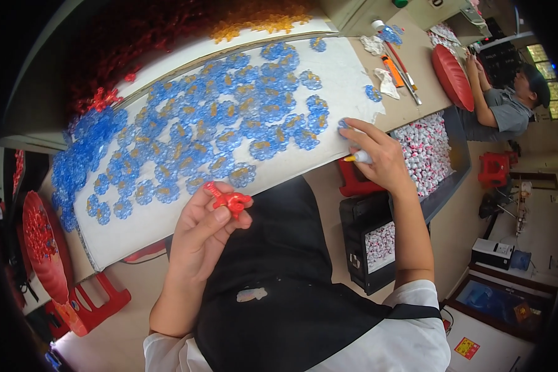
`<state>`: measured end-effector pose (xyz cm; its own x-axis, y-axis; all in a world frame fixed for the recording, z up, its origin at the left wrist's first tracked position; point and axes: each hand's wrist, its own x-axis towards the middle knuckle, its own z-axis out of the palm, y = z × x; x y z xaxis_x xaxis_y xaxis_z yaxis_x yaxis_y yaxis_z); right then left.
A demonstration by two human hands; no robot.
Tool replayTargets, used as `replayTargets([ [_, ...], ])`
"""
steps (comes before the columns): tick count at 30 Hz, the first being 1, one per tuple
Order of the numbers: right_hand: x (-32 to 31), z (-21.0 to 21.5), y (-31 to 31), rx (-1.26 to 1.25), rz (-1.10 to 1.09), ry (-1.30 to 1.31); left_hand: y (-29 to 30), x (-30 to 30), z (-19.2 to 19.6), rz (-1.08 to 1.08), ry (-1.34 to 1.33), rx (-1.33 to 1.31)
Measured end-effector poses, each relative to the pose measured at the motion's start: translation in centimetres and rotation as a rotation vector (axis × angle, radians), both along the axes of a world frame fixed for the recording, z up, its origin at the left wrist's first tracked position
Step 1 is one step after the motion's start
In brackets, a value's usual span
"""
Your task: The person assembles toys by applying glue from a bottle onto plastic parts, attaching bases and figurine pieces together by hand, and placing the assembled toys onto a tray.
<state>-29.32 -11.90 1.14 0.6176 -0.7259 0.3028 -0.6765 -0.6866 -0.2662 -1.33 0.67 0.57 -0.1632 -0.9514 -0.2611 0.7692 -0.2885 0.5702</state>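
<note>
Left fingers (212,222) pinch red trinket (232,201); right fingers (367,128) clasp tube (361,157). Bowl (54,280) contains red pieces (39,235); black crate (460,146), white-pink pieces (423,149).

Held trinket (232,201): glossy red
Small bottle (363,157): white, yellow tip
Flower pieces (242,175): translucent blue, amber-gold streaks across the centres
Sheet beneath (335,68): white
Left heap (90,149): deeper translucent blue
Far-left pile (136,53): dark red, brighter toward the lower edge
Far-middle pile (260,26): amber-orange
Scalloped basin, right (452,77): solid red
Packed pieces, right (425,149): white speckled with bright pink
Apron (266,242): black, one pale patch
Shirt (394,338): white
Surface at right (425,59): tan
</note>
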Motion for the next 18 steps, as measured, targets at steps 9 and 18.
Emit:
replayTargets([
  [9, -0.1, -1.7, 4.0, -0.047, -0.029, -0.356, -1.1, 0.0, 0.2, -0.147, -0.005, 0.020],
  [18, 6.3, 2.4, 6.2, 0.438, 0.312, -0.639, -0.5, -0.9, 0.3, -0.184, -0.072, 0.028],
])
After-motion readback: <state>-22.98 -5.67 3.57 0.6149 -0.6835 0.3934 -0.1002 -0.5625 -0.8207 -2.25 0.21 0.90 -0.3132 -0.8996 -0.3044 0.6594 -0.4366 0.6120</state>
